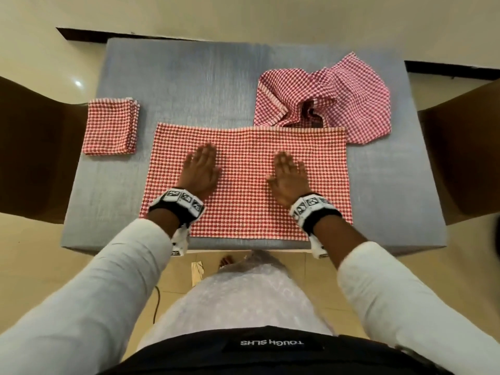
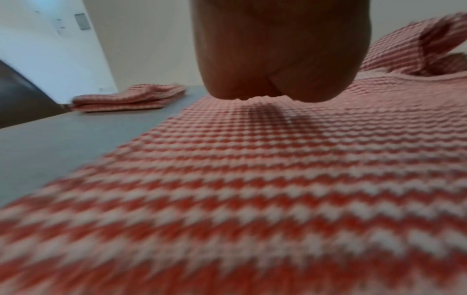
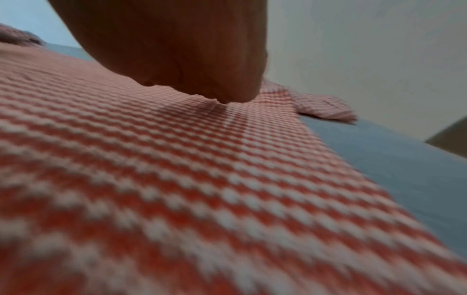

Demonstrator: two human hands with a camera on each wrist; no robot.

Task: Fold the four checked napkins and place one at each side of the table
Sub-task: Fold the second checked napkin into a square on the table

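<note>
Our left hand (image 1: 201, 169) and right hand (image 1: 288, 175) lie flat, fingers straight, pressing the half-folded napkin (image 1: 243, 155) on the bench (image 1: 189, 77). Its long axis runs hand to hand, so we likely fold sideways next.

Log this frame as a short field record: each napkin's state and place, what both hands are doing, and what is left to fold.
flat napkin: spread at the near middle of the table
left hand: open, palm down on the flat napkin
right hand: open, palm down on the same napkin
folded napkin: neat square at the table's left edge
crumpled napkins: unfolded heap, far right; count unclear
remaining: flat napkin and the heap
</note>
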